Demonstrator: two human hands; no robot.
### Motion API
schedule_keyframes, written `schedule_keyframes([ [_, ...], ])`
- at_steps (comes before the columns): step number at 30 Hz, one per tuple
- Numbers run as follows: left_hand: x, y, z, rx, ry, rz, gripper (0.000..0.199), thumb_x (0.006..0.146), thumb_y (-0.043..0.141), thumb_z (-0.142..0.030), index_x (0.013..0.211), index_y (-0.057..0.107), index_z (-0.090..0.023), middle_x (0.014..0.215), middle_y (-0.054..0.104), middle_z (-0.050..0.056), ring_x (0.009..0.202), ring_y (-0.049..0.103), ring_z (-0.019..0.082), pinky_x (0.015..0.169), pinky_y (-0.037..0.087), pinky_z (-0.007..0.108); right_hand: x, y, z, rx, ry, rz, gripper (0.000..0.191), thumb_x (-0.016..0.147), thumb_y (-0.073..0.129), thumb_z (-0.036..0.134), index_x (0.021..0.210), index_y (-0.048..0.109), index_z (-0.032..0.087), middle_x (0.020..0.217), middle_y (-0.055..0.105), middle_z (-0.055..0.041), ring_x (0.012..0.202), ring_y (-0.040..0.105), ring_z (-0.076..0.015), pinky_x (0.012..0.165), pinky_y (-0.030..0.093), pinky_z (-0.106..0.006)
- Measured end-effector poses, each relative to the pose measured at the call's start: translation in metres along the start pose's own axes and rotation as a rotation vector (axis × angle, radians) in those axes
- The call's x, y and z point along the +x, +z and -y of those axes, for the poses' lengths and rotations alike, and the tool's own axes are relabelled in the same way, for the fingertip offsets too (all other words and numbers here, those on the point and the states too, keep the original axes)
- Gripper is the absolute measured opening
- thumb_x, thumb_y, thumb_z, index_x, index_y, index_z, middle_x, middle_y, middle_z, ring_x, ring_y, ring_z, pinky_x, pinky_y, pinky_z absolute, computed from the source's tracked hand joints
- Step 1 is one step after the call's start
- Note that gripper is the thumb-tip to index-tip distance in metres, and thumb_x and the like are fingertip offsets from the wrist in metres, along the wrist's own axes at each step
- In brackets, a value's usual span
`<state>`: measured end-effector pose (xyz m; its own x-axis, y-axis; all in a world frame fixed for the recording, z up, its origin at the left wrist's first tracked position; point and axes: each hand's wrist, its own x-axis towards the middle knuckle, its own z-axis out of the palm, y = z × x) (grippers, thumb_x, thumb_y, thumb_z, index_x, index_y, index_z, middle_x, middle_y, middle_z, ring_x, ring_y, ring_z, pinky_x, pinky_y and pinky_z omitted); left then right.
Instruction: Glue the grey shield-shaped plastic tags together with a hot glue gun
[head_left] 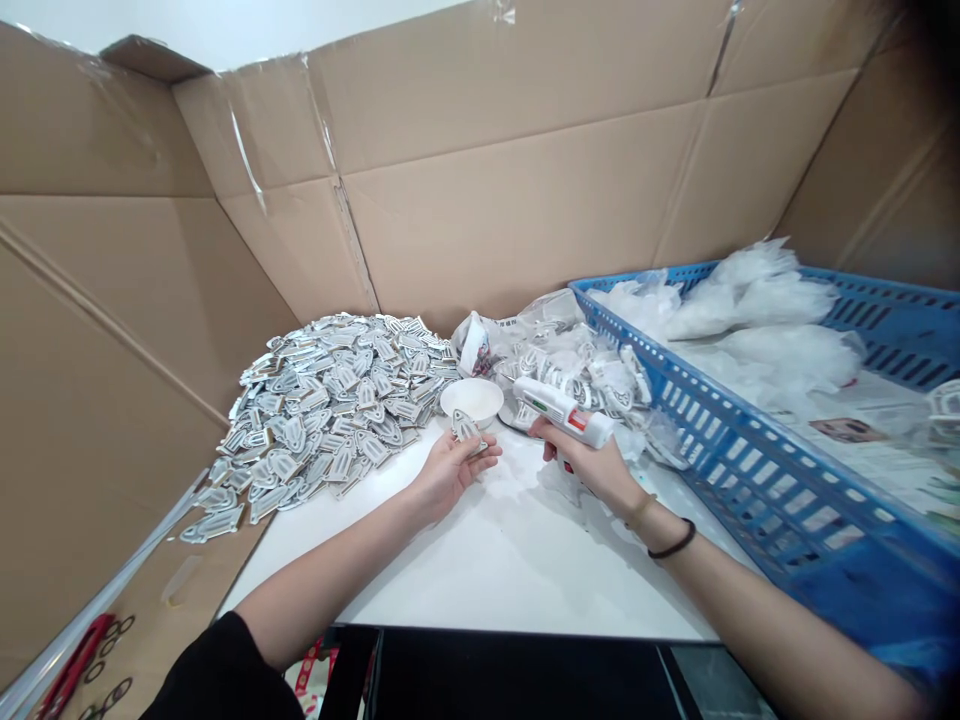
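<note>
My left hand (452,478) is closed on a small flat piece (466,428), grey-white with a pointed outline and dark lines, pinched between thumb and fingers. It is held just in front of a white bowl (472,398). My right hand (589,458) grips a white glue gun (559,408) with an orange-red part and a green mark on its barrel. Its thin tip points left, toward the bowl, apart from the piece. My palm and fingers partly hide the handle. To the left lies a large heap of similar flat pieces (330,400).
A blue plastic crate (697,470) with white plastic bags (750,300) stands on the right. Clear bags with white pieces (592,375) lie behind the glue gun. Cardboard walls (510,170) surround the white table (517,580). A red-handled tool (79,660) lies at lower left.
</note>
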<state>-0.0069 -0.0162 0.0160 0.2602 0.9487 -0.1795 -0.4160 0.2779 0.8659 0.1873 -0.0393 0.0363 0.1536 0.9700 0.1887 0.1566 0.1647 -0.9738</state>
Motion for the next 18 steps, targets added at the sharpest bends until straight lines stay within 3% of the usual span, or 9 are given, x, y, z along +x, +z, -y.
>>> schedule_keyframes([
  [4, 0.0012, -0.0046, 0.0027, 0.118, 0.129, 0.036, 0.016, 0.094, 0.062, -0.025, 0.089, 0.048, -0.018, 0.072, 0.061, -0.002, 0.047, 0.052, 0.005, 0.046, 0.044, 0.016, -0.0015, -0.0001, 0.0012, 0.012, -0.013, 0.023, 0.028, 0.069, 0.068, 0.042, 0.07, 0.07, 0.014, 0.05, 0.058, -0.0007, 0.045, 0.046, -0.0099, 0.047, 0.035, -0.025],
  [9, 0.0038, -0.0091, 0.0055, 0.279, 0.231, 0.062, 0.029, 0.089, 0.064, -0.04, 0.097, 0.043, -0.022, 0.065, 0.057, -0.007, 0.037, 0.04, 0.005, 0.038, 0.03, 0.016, -0.0019, -0.002, 0.0024, 0.036, 0.001, 0.081, 0.022, 0.07, 0.074, 0.036, 0.069, 0.074, 0.014, 0.057, 0.066, -0.0042, 0.05, 0.056, -0.0109, 0.047, 0.035, -0.024],
  [14, 0.002, -0.0055, 0.0043, 0.269, 0.218, 0.032, 0.019, 0.084, 0.056, -0.028, 0.096, 0.042, -0.022, 0.066, 0.06, -0.005, 0.04, 0.045, 0.007, 0.041, 0.035, 0.019, 0.0007, -0.0028, -0.0019, 0.049, 0.007, 0.104, 0.014, 0.07, 0.075, 0.03, 0.067, 0.075, 0.017, 0.055, 0.065, -0.0027, 0.05, 0.057, -0.01, 0.048, 0.037, -0.022],
  [18, -0.0025, -0.001, 0.0006, 0.146, 0.169, 0.066, 0.027, 0.075, 0.055, -0.019, 0.1, 0.043, -0.02, 0.075, 0.065, -0.001, 0.052, 0.055, 0.01, 0.049, 0.043, 0.021, 0.0014, -0.0021, -0.0054, 0.069, -0.019, 0.083, 0.015, 0.07, 0.074, 0.032, 0.068, 0.074, 0.017, 0.053, 0.064, -0.0023, 0.049, 0.056, -0.0103, 0.047, 0.037, -0.022],
])
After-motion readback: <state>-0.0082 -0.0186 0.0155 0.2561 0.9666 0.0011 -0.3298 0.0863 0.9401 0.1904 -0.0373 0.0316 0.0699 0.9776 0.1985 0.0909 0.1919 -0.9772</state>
